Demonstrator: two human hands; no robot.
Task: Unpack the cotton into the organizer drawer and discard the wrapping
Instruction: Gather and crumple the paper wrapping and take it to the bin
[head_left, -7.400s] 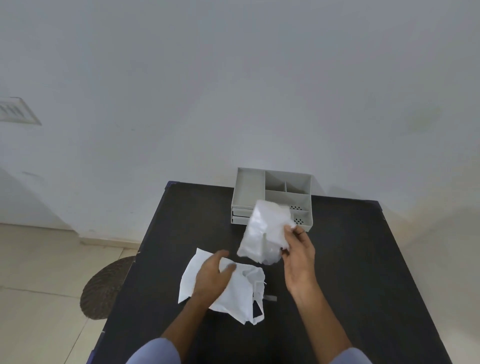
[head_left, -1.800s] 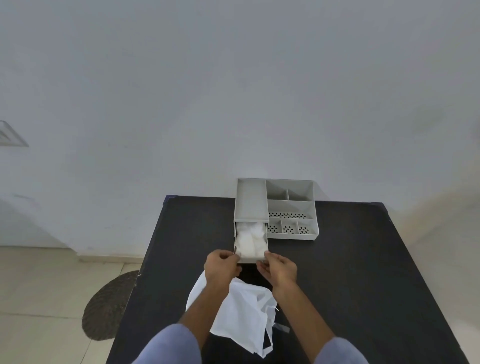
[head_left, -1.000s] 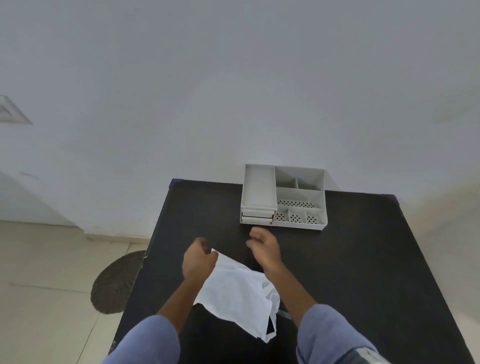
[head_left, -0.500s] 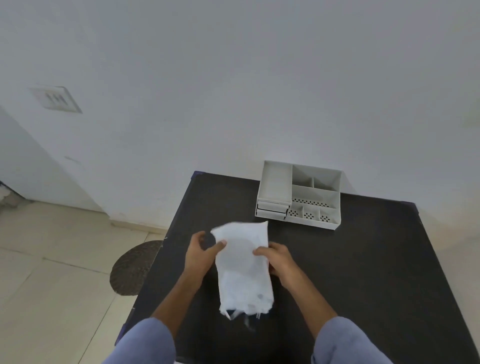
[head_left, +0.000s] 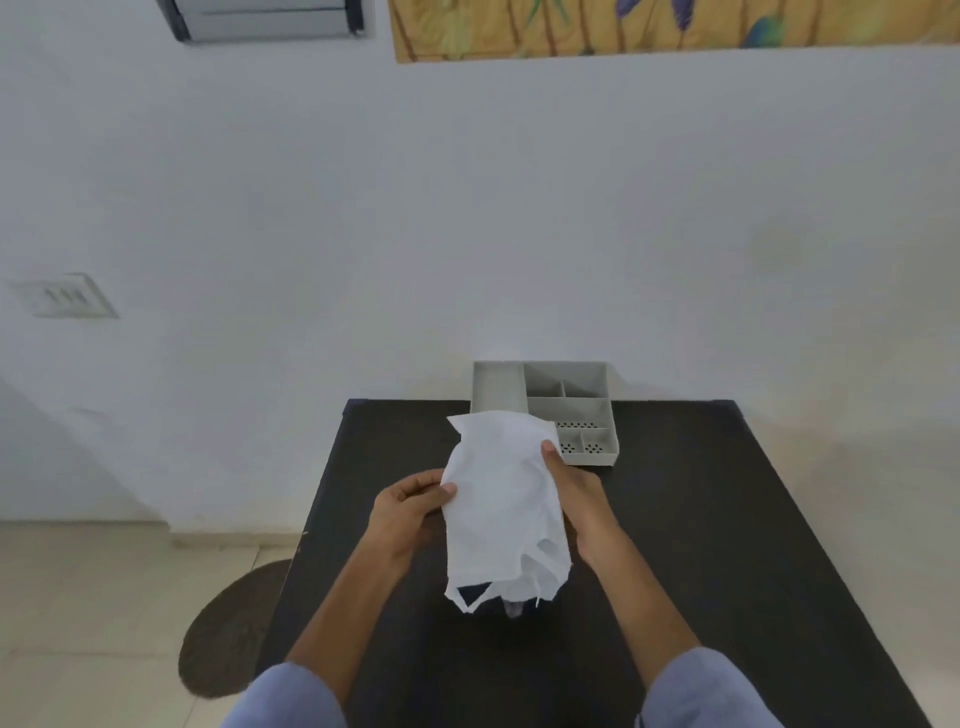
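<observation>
Since half a second ago the white wrapping (head_left: 501, 506) has come higher off the dark table (head_left: 727, 519), and the head camera has tipped up to take in more wall.

Head view, the only one. Wrapping hangs between both hands, long axis running away from the person, top edge toward the organizer (head_left: 566, 410), ragged open end drooping nearest the body. Left hand (head_left: 410, 512) sits on the sheet's left edge, about mid-length; thumb lies across the front, fingers curl behind, pinched closed on the wrapping. Right hand (head_left: 574, 491) is on the opposite edge, slightly farther out; thumb tip presses the front face, fingers hidden behind the sheet, so probably clamped too, though the far side is out of sight. Both hands equally near; neither free.

Organizer stands beyond the right hand, just past the wrapping's top edge, which covers its front left. Drawer not visible from here; cotton not in sight, presumably inside it.

Judgement: what remains is discarding the wrapping. No bin shows in frame.
</observation>
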